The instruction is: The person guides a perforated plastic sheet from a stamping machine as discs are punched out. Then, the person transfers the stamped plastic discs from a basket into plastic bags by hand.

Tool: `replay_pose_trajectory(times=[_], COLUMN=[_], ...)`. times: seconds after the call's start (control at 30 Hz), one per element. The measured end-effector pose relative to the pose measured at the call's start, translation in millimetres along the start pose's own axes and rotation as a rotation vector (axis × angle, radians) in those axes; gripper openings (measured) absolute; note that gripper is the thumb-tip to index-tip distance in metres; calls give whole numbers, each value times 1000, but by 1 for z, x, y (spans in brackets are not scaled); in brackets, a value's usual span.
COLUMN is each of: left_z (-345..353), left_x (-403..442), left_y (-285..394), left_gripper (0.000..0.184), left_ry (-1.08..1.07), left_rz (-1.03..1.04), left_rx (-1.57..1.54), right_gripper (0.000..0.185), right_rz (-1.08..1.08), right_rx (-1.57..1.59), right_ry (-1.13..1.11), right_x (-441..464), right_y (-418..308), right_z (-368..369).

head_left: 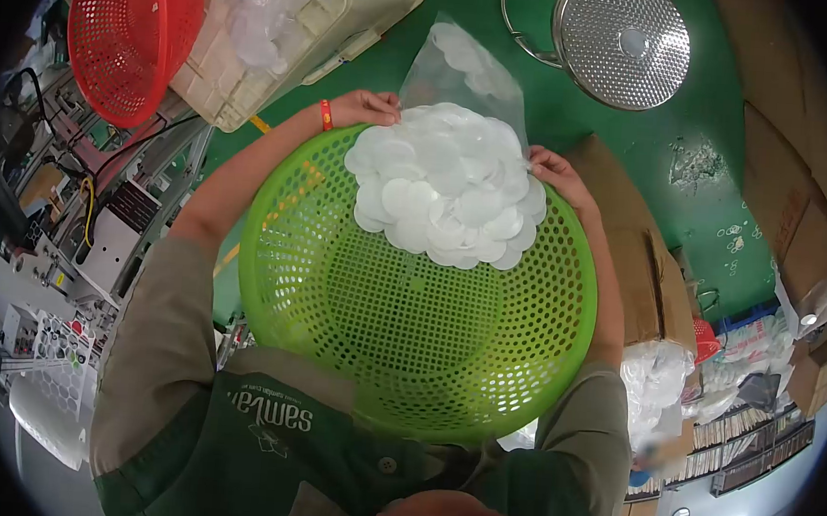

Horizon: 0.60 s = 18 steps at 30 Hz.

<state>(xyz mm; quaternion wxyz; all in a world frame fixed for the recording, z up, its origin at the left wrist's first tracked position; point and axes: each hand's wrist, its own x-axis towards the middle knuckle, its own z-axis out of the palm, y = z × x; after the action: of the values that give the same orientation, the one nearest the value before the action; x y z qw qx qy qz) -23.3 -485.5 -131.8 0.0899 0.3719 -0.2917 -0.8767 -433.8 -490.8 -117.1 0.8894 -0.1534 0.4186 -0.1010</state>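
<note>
A large green perforated plastic basket (407,353) is in front of my body. White round discs (457,189) lie heaped against its far side. Beyond them a clear plastic bag (474,75), with some discs still inside, reaches over the far rim. My left hand (362,109) pinches the bag's left edge at the rim, fingers closed. On the other side, my right hand (558,175) grips the bag's right edge, its fingertips pressed together. Both forearms run along the outside of the basket.
A red basket (122,36) and a cream plastic crate (323,41) with clear bags on it are at upper left. A round perforated metal tray (625,43) lies on the green floor (698,172). Cardboard boxes (625,244) stand to the right, machinery (114,227) to the left.
</note>
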Motion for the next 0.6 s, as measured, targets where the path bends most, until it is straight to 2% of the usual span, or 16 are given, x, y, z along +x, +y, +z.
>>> replay_pose_trajectory(times=[0.03, 0.1, 0.17, 0.27, 0.3, 0.37, 0.4, 0.5, 0.6], left_z=[-1, -2, -7, -10, -9, -10, -11, -11, -8], left_x=[-2, -3, -2, 2, 6, 10, 11, 15, 14], left_y=[-3, -8, -13, -28, -25, -20, -21, -21, -18], left_gripper=[20, 19, 20, 24, 24, 29, 31, 33, 34], left_ry=[0, 34, 49, 117, 108, 64, 121, 168, 174], left_rz=[9, -30, -103, -161, -159, -111, -165, -168, -177], left_rx=[-16, -75, -196, -204, -207, 7, 31, -46, -118], right_gripper=[4, 4, 7, 10, 10, 11, 10, 9, 9], right_rz=[-29, 1, 184, 206, 207, 215, 202, 168, 114], right_rx=[-7, 40, 198, 177, 177, 330, 338, 331, 256], right_ry=[-70, -11, 51, 60, 69, 40, 34, 132, 115], right_x=[-1, -2, 4, 16, 17, 22, 25, 27, 26], right_y=[0, 1, 0, 2, 5, 13, 12, 12, 14], right_z=[2, 5, 5, 5, -1, -8, -9, -7, -12])
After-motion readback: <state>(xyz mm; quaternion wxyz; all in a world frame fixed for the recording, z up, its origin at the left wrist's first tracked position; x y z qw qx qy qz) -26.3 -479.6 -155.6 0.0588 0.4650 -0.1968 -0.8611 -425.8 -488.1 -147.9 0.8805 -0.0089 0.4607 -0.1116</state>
